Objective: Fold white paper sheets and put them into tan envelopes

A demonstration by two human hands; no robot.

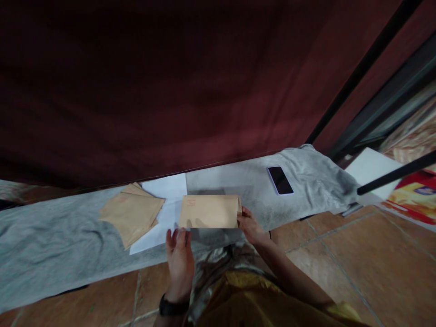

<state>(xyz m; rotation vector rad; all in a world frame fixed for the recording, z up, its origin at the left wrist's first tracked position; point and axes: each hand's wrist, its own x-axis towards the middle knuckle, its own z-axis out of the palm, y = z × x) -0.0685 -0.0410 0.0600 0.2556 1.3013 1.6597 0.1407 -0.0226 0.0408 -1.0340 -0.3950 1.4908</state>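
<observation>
A tan paper envelope (210, 211) with small red print at its upper left lies level above the grey cloth. My right hand (250, 225) grips its right end, fingers closed at the edge. Just below the envelope's lower left corner is my left hand (180, 254), palm turned up and fingers apart, with a dark band on the wrist. Whether its fingertips touch the envelope I cannot tell. Several more tan envelopes (134, 213) lie in a loose fanned pile on the left, partly over white paper sheets (175, 188).
A phone (280, 180) with a dark screen rests on the grey cloth (235, 177) to the right. Behind hangs a dark red curtain (204, 91). Black poles (361, 72) and a red and yellow package (413, 195) stand at the right, above a tiled floor (384, 254).
</observation>
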